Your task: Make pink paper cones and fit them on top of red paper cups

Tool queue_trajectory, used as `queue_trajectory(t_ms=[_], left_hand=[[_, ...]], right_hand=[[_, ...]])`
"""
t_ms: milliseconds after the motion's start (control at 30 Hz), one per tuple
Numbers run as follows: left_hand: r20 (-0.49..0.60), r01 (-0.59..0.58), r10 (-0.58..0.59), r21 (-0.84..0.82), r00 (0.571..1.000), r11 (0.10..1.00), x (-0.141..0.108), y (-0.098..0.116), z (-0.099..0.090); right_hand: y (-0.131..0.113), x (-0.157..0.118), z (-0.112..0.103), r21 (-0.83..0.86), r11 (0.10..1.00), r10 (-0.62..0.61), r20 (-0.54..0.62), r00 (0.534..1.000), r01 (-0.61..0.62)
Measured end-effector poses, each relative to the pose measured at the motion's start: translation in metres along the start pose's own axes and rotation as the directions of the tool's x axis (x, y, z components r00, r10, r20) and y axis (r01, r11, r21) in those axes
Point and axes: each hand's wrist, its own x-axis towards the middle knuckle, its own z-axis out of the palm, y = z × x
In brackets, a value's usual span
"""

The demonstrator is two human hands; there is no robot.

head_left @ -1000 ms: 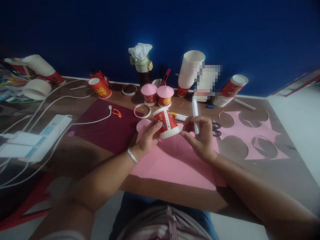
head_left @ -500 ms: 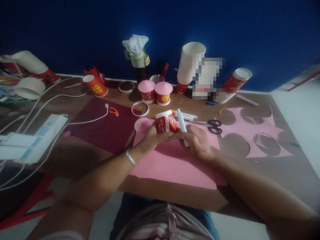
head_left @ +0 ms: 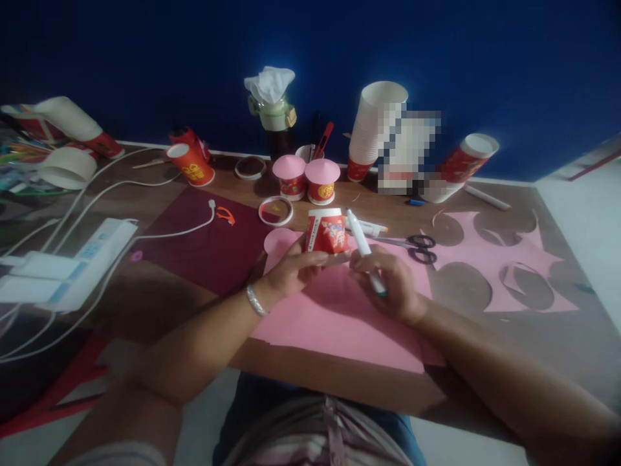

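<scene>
My left hand is closed around the lower part of a short red paper cup with a white rim and printed figures. In my right hand a white marker is gripped, its dark tip pointing up and away beside the cup. Both hands are above pink paper lying at the table's front edge. Behind them stand two small red cups with pink cone tops, the left one next to the right one. Black-handled scissors lie just beyond my right hand.
A pink sheet with round cut-outs lies at the right. Tall stacked paper cups stand near the wall. At left are a white power strip with cables and a dark red sheet. A tape roll lies behind the cup.
The cup has been turned in my left hand, so its white label strip now shows further left. My right hand has moved slightly right, away from the cup, with the marker.
</scene>
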Motion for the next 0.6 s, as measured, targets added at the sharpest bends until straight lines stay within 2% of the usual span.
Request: queue_trajectory(t_ms=[33,100,200,333,400,533,600], left_hand=[[-0.012,-0.001,0.000,-0.041,1.000,0.999,0.001,0.000,0.000],[-0.034,-0.004,0.000,-0.129,0.999,0.992,0.002,0.001,0.000],[-0.080,-0.018,0.001,-0.209,0.997,0.978,0.004,0.001,0.000],[-0.101,-0.047,0.025,-0.225,0.995,0.973,0.005,0.001,0.002],[-0.098,-0.054,0.032,-0.231,0.995,0.972,0.005,0.001,0.003],[-0.096,-0.063,0.040,-0.256,0.995,0.965,0.005,0.000,0.006],[-0.102,-0.057,0.031,-0.262,0.994,0.963,0.005,-0.001,0.005]], right_hand=[[-0.005,0.003,-0.002,0.090,0.994,0.075,-0.056,0.996,-0.069],[-0.016,0.010,-0.006,0.280,0.944,0.232,-0.181,0.956,-0.176],[-0.026,0.024,-0.011,0.454,0.851,0.401,-0.239,0.884,-0.263],[-0.028,0.033,-0.015,0.562,0.763,0.515,-0.228,0.826,-0.321],[-0.027,0.032,-0.017,0.607,0.722,0.539,-0.190,0.821,-0.333],[-0.026,0.028,-0.014,0.692,0.592,0.591,-0.023,0.806,-0.414],[-0.025,0.026,-0.010,0.698,0.580,0.579,0.010,0.815,-0.420]])
